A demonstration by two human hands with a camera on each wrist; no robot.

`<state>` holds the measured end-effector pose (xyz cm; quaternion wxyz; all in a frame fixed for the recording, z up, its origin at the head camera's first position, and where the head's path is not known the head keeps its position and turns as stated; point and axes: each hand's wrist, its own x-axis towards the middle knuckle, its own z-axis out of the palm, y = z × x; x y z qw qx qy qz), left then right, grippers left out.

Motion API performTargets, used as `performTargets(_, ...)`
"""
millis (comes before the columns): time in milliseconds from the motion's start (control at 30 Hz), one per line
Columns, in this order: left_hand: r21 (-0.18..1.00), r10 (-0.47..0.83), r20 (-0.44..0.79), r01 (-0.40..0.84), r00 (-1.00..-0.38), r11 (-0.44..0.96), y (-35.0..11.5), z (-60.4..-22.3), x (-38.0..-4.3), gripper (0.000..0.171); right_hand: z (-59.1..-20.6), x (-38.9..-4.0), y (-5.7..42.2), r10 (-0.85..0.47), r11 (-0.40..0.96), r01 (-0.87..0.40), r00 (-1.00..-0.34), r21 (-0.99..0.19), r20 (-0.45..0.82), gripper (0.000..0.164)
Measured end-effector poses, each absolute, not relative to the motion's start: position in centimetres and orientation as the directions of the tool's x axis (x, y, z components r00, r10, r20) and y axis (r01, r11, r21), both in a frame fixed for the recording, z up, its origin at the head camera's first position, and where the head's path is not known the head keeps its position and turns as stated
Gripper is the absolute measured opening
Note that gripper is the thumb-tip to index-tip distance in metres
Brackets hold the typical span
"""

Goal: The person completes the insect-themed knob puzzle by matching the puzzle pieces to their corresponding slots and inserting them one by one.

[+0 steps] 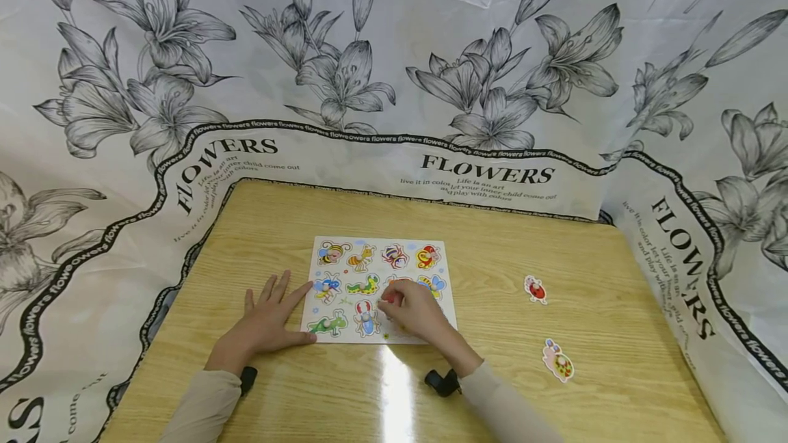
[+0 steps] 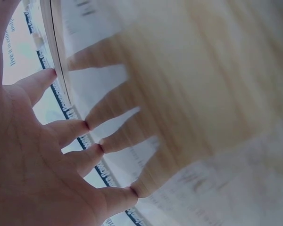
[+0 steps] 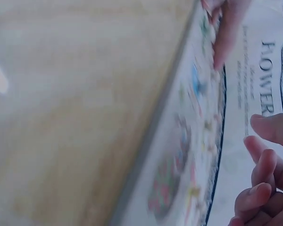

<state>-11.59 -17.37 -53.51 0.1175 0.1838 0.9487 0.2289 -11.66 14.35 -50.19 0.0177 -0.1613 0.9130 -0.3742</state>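
Observation:
A white knob puzzle board [image 1: 340, 240] with insect-shaped pieces lies on the table. My left hand [image 1: 271, 323] is spread flat at its left side, index fingertip and thumb at the board's edge. In the left wrist view, the spread fingers of the left hand [image 2: 52, 141] press down on the tabletop. Over the right half of the board is my right hand [image 1: 418, 310], its fingers loosely curled and hiding several pieces. In the right wrist view, nothing shows between thumb and fingers of the right hand [image 3: 269, 179]. A stag beetle piece [image 1: 366, 320] lies beside it.
A ladybug piece [image 1: 535, 290] and a snail piece [image 1: 558, 361] lie loose on the wooden table [image 1: 492, 258], right of the board. A flower-printed curtain [image 1: 394, 87] hangs around the table's back and sides.

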Motion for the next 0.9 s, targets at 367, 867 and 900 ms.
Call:
performTargets(367,0.483,0.401,-0.148,0.287,-0.904,0.827,-17.4,-53.1,-11.5,0.103,-48.8,-11.6,20.3,-0.149,0.675,-0.189,-0.982,-0.713,0.119,0.008)
performTargets(867,0.485,0.400,-0.155,0.284,-0.903,0.827,-17.3,-53.2,-11.6,0.104,-49.3,-8.1,31.9,-0.005,0.663,-0.165,-0.976,-0.730,0.216,0.019)
performTargets(900,0.483,0.400,-0.154,0.284,-0.904,0.828,-17.3,-53.2,-11.6,0.104,-49.4,-7.7,32.6,0.000,0.659,-0.164,-0.976,-0.734,0.218,0.020)
